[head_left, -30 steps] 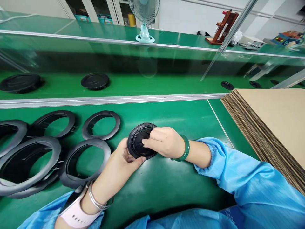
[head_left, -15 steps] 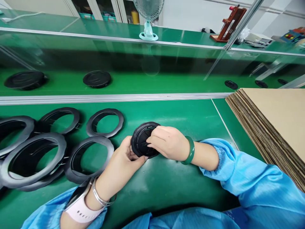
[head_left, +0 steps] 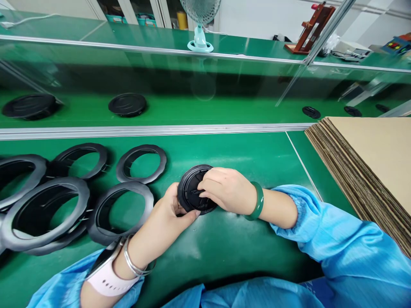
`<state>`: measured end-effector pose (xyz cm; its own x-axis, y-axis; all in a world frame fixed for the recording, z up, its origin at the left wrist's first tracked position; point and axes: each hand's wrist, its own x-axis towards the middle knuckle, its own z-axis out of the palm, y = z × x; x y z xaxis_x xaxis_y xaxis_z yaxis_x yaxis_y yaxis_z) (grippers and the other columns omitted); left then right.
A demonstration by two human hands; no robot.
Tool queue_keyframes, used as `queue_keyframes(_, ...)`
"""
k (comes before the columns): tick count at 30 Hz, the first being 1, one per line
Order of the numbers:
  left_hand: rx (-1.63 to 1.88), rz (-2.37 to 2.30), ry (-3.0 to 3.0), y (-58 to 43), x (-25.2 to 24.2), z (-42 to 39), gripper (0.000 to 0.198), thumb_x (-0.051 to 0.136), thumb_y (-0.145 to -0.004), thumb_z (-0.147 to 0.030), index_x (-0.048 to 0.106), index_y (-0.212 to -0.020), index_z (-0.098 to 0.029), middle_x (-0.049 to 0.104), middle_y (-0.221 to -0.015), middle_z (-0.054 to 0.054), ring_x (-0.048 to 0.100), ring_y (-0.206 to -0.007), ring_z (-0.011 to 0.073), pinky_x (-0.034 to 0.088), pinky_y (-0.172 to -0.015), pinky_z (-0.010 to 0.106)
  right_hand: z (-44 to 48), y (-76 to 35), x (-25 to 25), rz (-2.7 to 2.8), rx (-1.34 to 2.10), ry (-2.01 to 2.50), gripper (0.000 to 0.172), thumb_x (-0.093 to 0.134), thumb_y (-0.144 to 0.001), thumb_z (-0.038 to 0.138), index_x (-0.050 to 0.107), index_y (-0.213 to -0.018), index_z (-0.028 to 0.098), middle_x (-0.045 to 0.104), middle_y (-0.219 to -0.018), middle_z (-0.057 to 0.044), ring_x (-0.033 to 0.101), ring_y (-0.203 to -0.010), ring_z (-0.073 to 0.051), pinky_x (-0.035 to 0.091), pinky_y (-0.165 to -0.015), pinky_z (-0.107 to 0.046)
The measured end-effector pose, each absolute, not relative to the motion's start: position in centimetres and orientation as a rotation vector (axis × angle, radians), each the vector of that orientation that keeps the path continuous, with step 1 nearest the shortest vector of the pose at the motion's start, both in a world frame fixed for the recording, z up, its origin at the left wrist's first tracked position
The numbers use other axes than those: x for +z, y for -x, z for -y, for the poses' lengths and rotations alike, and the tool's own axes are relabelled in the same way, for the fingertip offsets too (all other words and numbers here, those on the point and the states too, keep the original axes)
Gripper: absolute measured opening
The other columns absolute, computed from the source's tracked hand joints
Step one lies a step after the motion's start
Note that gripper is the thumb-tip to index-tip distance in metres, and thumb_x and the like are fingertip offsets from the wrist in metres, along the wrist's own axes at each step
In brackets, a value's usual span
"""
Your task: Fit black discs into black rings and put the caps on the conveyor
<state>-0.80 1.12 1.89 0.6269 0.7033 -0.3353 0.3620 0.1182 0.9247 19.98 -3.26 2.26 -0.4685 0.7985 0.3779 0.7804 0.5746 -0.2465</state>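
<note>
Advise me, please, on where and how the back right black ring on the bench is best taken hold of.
I'd pinch the right rim of the back right ring, coming from above right, fingers inside the opening, thumb outside. It lies opening up, the green bench showing through, so a grip should fit; another ring sits close in front, while its right side is clearer.

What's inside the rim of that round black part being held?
Within the round black part shows a black face with small raised details. The right hand covers some of it, so what lies beneath that hand cannot be seen.
</note>
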Motion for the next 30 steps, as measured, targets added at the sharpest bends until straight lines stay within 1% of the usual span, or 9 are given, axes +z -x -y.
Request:
queue_keyframes(2, 0.299, -0.920, -1.474, 0.8, 1.9, -1.1, 0.051, 0.073, -0.078, -0.032, 0.044, -0.118, -0.021, 0.067, -0.106, 0.003, 0.067, -0.098, 0.0230, 0.056, -0.081, 0.037, 3.3, -20.0, 2.2, 2.352, 0.071, 1.263, 0.020, 0.050, -0.104, 0.026, 0.064, -0.097, 0.013, 0.059, -0.090, -0.009, 0.055, -0.087, -0.023, 0.049, -0.082, -0.035)
queue_keyframes(8, 0.286, -0.924, -1.491, 0.8, 2.0, -1.1, 0.050, 0.072, -0.077, -0.031, 0.044, -0.117, -0.020, 0.066, -0.107, 0.004, 0.067, -0.098, 0.0238, 0.056, -0.083, 0.040, 3.4, -20.0, 2.1, 2.342, 0.054, 1.259, 0.020, 0.050, -0.103, 0.026, 0.065, -0.097, 0.013, 0.060, -0.091, -0.009, 0.055, -0.085, -0.024, 0.049, -0.080, -0.036)
queue_keyframes(11, 0.313, -0.925, -1.482, 0.8, 1.9, -1.0, 0.049, 0.073, -0.077, -0.031, 0.044, -0.115, -0.020, 0.066, -0.103, 0.002, 0.067, -0.097, 0.0228, 0.057, -0.083, 0.039, 3.6, -19.8, 2.0, 2.340, -0.003, 1.269, 0.021, 0.048, -0.103, 0.023, 0.065, -0.106, 0.011, 0.060, -0.093, -0.010, 0.054, -0.085, -0.024, 0.050, -0.080, -0.037)
queue_keyframes(15, 0.316, -0.943, -1.503, 0.8, 1.6, -1.0, 0.047, 0.072, -0.077, -0.030, 0.044, -0.114, -0.021, 0.066, -0.096, 0.000, 0.068, -0.089, 0.0208, 0.057, -0.075, 0.035, 3.9, -19.1, 2.1, 2.359, -0.129, 1.336, 0.029, 0.042, -0.102, 0.014, 0.058, -0.125, 0.005, 0.060, -0.096, -0.012, 0.053, -0.086, -0.025, 0.052, -0.075, -0.039)
queue_keyframes(20, 0.315, -0.957, -1.505, 0.8, 1.4, -0.9, 0.046, 0.073, -0.077, -0.025, 0.045, -0.113, -0.022, 0.066, -0.088, -0.003, 0.067, -0.079, 0.0172, 0.054, -0.067, 0.028, 4.2, -18.6, 2.6, 2.412, -0.167, 1.370, 0.031, 0.039, -0.099, 0.010, 0.059, -0.121, 0.000, 0.057, -0.091, -0.015, 0.051, -0.086, -0.028, 0.051, -0.070, -0.041)
queue_keyframes(23, 0.376, -0.954, -1.442, 0.7, 1.2, -1.1, 0.048, 0.074, -0.077, -0.026, 0.045, -0.114, -0.023, 0.068, -0.094, -0.002, 0.068, -0.085, 0.0171, 0.055, -0.072, 0.028, 4.0, -18.9, 2.8, 2.270, -0.096, 1.239, 0.029, 0.038, -0.102, 0.014, 0.060, -0.120, 0.007, 0.059, -0.096, -0.013, 0.052, -0.089, -0.026, 0.050, -0.078, -0.041)
queue_keyframes(26, 0.485, -0.941, -1.327, 0.5, 1.2, -1.3, 0.054, 0.077, -0.075, -0.027, 0.044, -0.117, -0.022, 0.068, -0.109, 0.002, 0.068, -0.100, 0.0190, 0.056, -0.085, 0.032, 3.6, -19.5, 2.5, 1.896, 0.006, 1.284, 0.029, 0.048, -0.103, 0.025, 0.055, -0.129, 0.015, 0.056, -0.116, -0.013, 0.051, -0.108, -0.027, 0.044, -0.096, -0.046)
queue_keyframes(27, 0.507, -0.940, -1.309, 0.4, 1.1, -1.3, 0.056, 0.077, -0.074, -0.027, 0.043, -0.118, -0.022, 0.067, -0.113, 0.004, 0.067, -0.103, 0.0197, 0.056, -0.088, 0.033, 3.3, -19.7, 2.3, 1.778, 0.081, 1.350, 0.031, 0.052, -0.101, 0.027, 0.055, -0.130, 0.017, 0.055, -0.119, -0.012, 0.050, -0.111, -0.028, 0.042, -0.099, -0.047)
queue_keyframes(30, 0.491, -0.948, -1.341, 0.4, 0.9, -1.4, 0.060, 0.078, -0.073, -0.030, 0.042, -0.121, -0.022, 0.065, -0.121, 0.008, 0.066, -0.109, 0.0237, 0.056, -0.091, 0.038, 2.4, -20.0, 1.3, 1.551, 0.455, 1.509, 0.018, 0.060, -0.097, 0.021, 0.064, -0.115, 0.019, 0.059, -0.104, -0.007, 0.055, -0.101, -0.024, 0.045, -0.093, -0.041)
